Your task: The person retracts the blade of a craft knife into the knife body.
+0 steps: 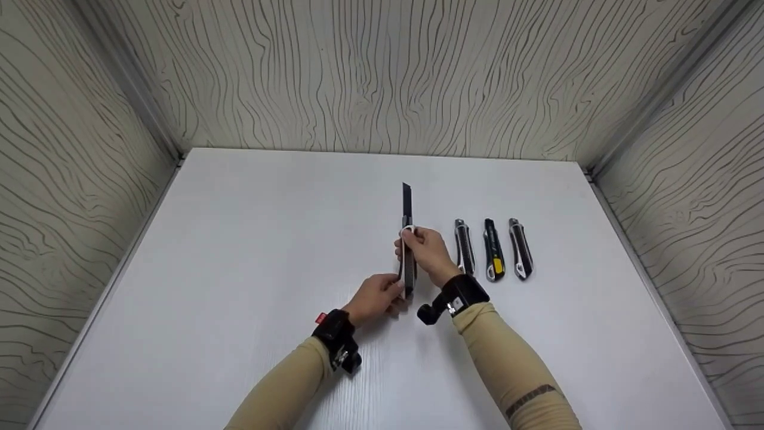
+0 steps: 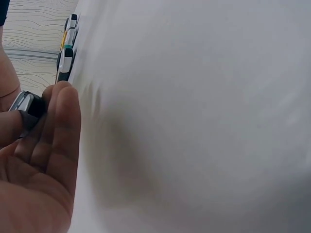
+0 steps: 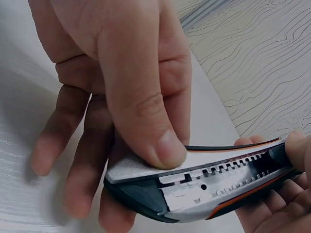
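Both hands hold a utility knife (image 1: 408, 266) above the white table, its long dark blade (image 1: 406, 200) extended toward the far wall. My left hand (image 1: 373, 297) pinches the butt end; in the right wrist view its thumb (image 3: 167, 150) presses the silver body, while other fingers hang spread below. Higher up the handle, my right hand (image 1: 431, 249) grips the knife, thumb on top near the blade end. The toothed slide channel (image 3: 214, 182) shows between the hands. In the left wrist view only the knife's butt (image 2: 35, 104) is visible between the left thumb and fingers.
To the right, three more utility knives lie side by side: a silver-and-black one (image 1: 464, 242), partly behind the right wrist, a dark one with a yellow patch (image 1: 493, 251), and another silver-and-black one (image 1: 521, 251). Wood-grain panels (image 1: 370, 77) enclose the white table (image 1: 250, 239).
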`<state>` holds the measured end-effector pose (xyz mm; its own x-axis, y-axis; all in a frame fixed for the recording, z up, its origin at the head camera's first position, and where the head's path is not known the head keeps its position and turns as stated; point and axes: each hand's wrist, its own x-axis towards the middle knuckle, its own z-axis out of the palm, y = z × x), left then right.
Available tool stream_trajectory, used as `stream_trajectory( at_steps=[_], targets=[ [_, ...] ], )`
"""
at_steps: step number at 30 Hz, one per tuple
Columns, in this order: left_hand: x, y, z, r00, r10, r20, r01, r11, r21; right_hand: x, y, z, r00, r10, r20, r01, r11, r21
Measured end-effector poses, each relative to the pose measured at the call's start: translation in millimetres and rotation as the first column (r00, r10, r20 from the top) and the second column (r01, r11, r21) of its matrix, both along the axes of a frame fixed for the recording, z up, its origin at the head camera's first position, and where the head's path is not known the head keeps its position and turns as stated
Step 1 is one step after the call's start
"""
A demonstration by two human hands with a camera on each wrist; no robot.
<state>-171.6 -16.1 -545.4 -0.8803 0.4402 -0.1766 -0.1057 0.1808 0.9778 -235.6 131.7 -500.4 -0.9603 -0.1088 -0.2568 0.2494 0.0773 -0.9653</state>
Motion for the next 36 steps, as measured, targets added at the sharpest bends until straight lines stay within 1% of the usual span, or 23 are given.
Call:
stream_trajectory(
  at_steps=[4,11,15,19,23,26,29,33,36],
  targets=[
    [0.5,-0.1,1.8,1.0,0.01,0.005,-0.01,1.0,-0.015,1.0,0.7,0.9,1.0,0.016,0.001,-0.016,1.0,0.011],
    [0.1,-0.7,2.8,1.0,0.012,0.023,-0.012,1.0,0.004,0.3,0.4,-1.1,0.999,0.02,-0.028,-0.019,1.0,0.017],
    [0.4,-1.4,4.3,1.0,0.016,0.026,-0.016,1.0,-0.007,-0.7,0.3,-2.0,0.999,0.027,-0.033,-0.026,0.999,0.021],
    [0.4,-1.7,3.7,0.999,0.019,0.028,-0.018,1.0,-0.009,-1.0,0.8,-2.7,0.999,0.038,-0.034,-0.038,0.999,0.005],
    [0.2,-1.6,2.8,1.0,0.02,0.02,-0.02,1.0,-0.01,-0.5,2.6,-2.8,0.997,0.066,-0.034,-0.066,0.998,-0.009],
    [0.9,-1.6,2.9,1.0,0.019,0.007,-0.019,1.0,0.0,-0.1,4.7,-2.6,0.997,0.079,-0.019,-0.079,0.997,-0.016],
    [1.8,-1.2,2.1,1.0,0.019,-0.008,-0.019,1.0,0.014,0.2,6.6,-2.5,0.997,0.07,0.013,-0.069,0.997,-0.03],
    [3.0,0.2,0.9,1.0,0.021,-0.009,-0.021,0.999,0.028,0.9,7.5,-2.4,0.997,0.056,0.058,-0.053,0.997,-0.064],
    [3.4,1.3,0.7,1.0,0.023,-0.014,-0.022,0.999,0.04,1.7,7.8,-3.5,0.994,0.068,0.084,-0.06,0.994,-0.096]
  ],
)
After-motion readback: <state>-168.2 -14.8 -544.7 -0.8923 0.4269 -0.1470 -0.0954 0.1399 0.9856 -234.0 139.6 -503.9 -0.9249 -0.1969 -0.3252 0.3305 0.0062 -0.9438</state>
